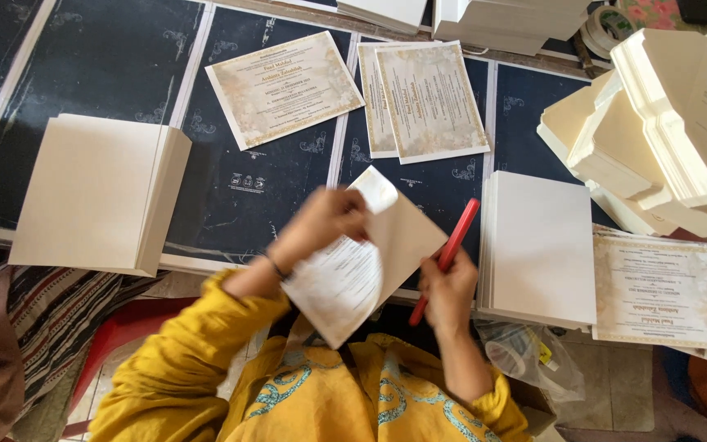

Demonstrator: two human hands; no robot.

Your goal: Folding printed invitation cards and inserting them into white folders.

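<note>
My left hand (321, 223) grips the top of a folded cream card (398, 233) with a printed sheet (333, 282) tucked into it, held up in front of my chest. My right hand (448, 290) holds a slim red tool (450, 250) pressed along the card's right edge. Both sleeves are yellow. Part of the card's far corner curls up near my left fingers.
A thick stack of blank cream cards (92, 192) lies at the left, another stack (542, 245) at the right. Printed invitation sheets (284, 86) (431, 98) (664, 290) lie on the dark table (108, 57). Piled cream envelopes (648, 131) sit far right; a plastic bag (525, 352) is below.
</note>
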